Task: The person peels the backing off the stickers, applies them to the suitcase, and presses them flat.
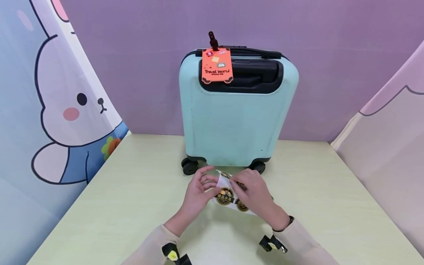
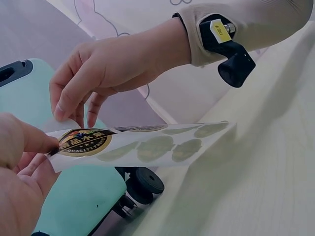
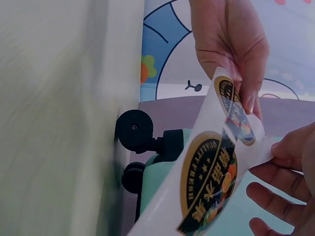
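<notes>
A white sheet of round black-and-gold stickers [image 1: 224, 197] is held up over the table in front of the suitcase. My left hand [image 1: 198, 191] grips its left edge, thumb on the printed face and fingers behind. Thumb and fingertips of my right hand [image 1: 253, 191] pinch the sheet's upper part; in the right wrist view a white flap [image 3: 260, 153] bends away between them. One large sticker [image 3: 209, 182] with gold rim and fruit print faces that camera. From the left wrist view, the sheet's pale underside [image 2: 155, 149] shows round sticker outlines.
Behind the hands a mint-green suitcase [image 1: 232, 125] stands upright on black wheels [image 1: 190, 167]. An orange luggage tag [image 1: 216, 68] hangs from its top handle. The pale table [image 1: 132, 176] meets a purple backdrop [image 1: 132, 66], with a rabbit-print cloth [image 1: 59, 110] at the left.
</notes>
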### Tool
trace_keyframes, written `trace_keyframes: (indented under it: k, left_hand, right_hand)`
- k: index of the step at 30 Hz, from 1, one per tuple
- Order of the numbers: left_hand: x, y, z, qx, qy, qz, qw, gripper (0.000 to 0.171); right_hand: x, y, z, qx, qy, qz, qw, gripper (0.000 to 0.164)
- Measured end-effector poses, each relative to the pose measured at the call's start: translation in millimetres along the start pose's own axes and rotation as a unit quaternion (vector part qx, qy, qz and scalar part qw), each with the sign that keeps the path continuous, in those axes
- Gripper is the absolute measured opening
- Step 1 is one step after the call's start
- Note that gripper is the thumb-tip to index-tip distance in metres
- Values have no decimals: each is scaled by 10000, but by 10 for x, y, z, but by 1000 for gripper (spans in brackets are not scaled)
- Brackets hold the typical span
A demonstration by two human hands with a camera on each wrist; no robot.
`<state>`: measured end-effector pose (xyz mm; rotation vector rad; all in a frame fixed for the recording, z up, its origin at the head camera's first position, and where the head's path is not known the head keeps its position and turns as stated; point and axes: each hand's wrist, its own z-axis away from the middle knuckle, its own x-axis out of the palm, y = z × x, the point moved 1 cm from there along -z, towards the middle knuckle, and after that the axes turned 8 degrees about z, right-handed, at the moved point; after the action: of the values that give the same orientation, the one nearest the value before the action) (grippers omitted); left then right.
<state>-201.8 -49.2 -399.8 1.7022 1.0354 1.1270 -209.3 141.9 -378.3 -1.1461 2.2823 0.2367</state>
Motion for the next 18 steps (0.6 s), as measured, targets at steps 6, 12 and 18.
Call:
trace_keyframes:
  k: [6, 12, 18]
  left_hand:
    - [-1, -19, -4, 53, 128, -98, 9999, 61]
    - [-3, -36, -5, 68, 179, -125, 9997, 60]
    - [-4, -47, -2, 82, 208, -170, 9996, 60]
  right_hand:
    - [-43, 55, 15, 490, -120, -287, 9983, 13]
    - [-50, 120, 47, 1091, -139, -749, 9911, 14]
    - [-70, 174, 60, 1654, -31, -983, 9813, 14]
